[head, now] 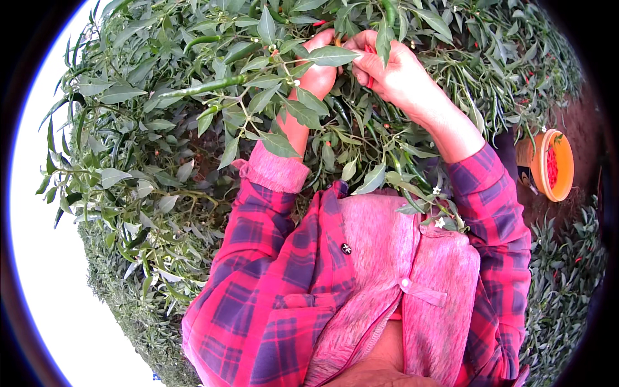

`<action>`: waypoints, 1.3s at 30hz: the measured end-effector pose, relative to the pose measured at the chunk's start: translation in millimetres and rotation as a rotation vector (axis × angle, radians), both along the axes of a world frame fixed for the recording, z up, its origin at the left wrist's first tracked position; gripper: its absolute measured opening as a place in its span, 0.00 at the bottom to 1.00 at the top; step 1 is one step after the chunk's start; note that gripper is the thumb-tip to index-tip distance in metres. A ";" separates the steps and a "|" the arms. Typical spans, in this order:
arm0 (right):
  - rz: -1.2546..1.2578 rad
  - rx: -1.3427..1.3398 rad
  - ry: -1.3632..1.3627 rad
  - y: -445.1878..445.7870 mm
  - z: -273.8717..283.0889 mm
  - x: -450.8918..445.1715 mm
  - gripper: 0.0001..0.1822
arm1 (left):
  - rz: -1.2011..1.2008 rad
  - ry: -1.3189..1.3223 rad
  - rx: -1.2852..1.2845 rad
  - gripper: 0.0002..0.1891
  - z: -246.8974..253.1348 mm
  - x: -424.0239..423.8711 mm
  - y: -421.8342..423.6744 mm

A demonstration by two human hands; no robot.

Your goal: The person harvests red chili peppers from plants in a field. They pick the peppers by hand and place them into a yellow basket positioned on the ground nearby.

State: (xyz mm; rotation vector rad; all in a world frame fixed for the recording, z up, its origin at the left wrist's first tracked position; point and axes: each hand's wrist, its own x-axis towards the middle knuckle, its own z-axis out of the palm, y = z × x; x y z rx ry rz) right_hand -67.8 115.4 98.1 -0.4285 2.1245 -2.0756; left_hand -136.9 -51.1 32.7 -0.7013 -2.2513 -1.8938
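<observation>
My right hand (394,75) is up among the leaves of a chili plant, with red chili peppers (370,72) held in its curled fingers. Close beside it, my left hand (320,72) reaches into the same foliage. Leaves cover part of that hand, and its fingertips are hard to make out. Between the fingertips of both hands shows a small orange-brown piece (337,42), perhaps a ripening chili. A long green chili (208,87) hangs left of my left wrist. Just above the left hand, a red chili (319,22) peeks out.
An orange plastic bucket (561,167) holding red chilies (552,167) is tilted at the right, by bare reddish soil (575,113). Dense chili plants (145,130) surround me. A flowering branch (435,208) lies against my shirt front.
</observation>
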 end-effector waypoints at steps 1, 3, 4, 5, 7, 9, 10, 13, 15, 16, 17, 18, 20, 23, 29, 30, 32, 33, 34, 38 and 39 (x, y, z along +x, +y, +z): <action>-0.132 0.158 0.206 -1.9 -2.4 -6.8 0.09 | -0.103 -0.119 0.229 0.10 -1.0 1.8 7.8; -0.357 0.423 0.631 -7.0 -2.8 -24.5 0.08 | -0.021 0.025 0.085 0.08 -9.3 3.0 8.6; -0.422 0.731 0.819 -6.3 -7.0 -28.9 0.08 | 0.061 0.063 -0.003 0.08 -20.1 1.3 6.6; -0.441 0.763 0.800 -10.2 -8.6 -34.6 0.08 | 0.062 0.181 -0.122 0.06 -28.9 -4.8 3.3; -0.374 0.887 0.560 -16.5 11.2 -31.5 0.11 | 0.042 0.072 0.091 0.08 -38.6 -5.0 12.9; -0.333 1.035 0.526 -17.1 9.6 -33.3 0.11 | -0.070 -0.136 0.219 0.10 -42.8 1.1 11.8; -0.309 1.101 0.511 -18.0 10.3 -34.6 0.11 | -0.092 -0.245 0.335 0.11 -41.1 4.4 10.6; -0.183 1.203 0.385 -14.4 10.8 -50.0 0.09 | 0.019 -0.128 0.375 0.16 -61.2 3.2 31.4; -0.289 1.133 0.481 0.6 -6.9 -54.6 0.07 | -0.039 -0.196 0.289 0.09 -34.8 8.6 29.2; -0.407 0.851 0.272 3.0 -14.0 -60.9 0.09 | 0.042 0.257 -0.354 0.08 -22.3 11.8 24.4; -0.447 0.837 0.333 11.6 -18.7 -61.0 0.11 | -0.002 0.191 -0.195 0.07 -33.6 7.3 21.1; -0.487 0.820 0.391 18.5 -19.2 -58.7 0.13 | -0.043 0.135 -0.213 0.06 -29.0 8.6 17.7; -0.557 0.960 0.538 25.2 -29.0 -57.8 0.14 | -0.110 -0.076 -0.045 0.07 -23.5 14.3 20.6; -0.514 0.472 0.218 31.6 -43.6 -65.0 0.11 | -0.046 0.009 -0.077 0.08 -10.4 20.4 25.8; -0.544 0.507 0.489 30.5 -61.6 -73.3 0.17 | 0.139 0.455 -0.270 0.05 76.3 30.9 48.2; -0.495 0.450 0.231 20.2 -37.5 -59.4 0.16 | 0.218 0.483 -0.394 0.07 57.8 11.7 40.2; -0.557 0.324 0.325 23.7 -56.6 -65.4 0.15 | 0.356 0.672 -0.906 0.10 66.4 6.8 46.3; -0.549 0.351 0.354 21.3 -56.6 -63.8 0.13 | 0.309 0.631 -0.862 0.10 63.0 9.2 43.5; -0.543 0.357 0.313 19.0 -52.1 -58.7 0.13 | 0.340 0.619 -0.871 0.10 56.0 10.6 44.4; -0.549 0.359 0.331 19.1 -56.7 -59.0 0.13 | 0.389 0.538 -0.831 0.11 46.1 9.9 46.2; -0.555 0.332 0.380 18.5 -57.0 -58.9 0.14 | 0.355 0.538 -0.844 0.15 40.5 5.5 44.0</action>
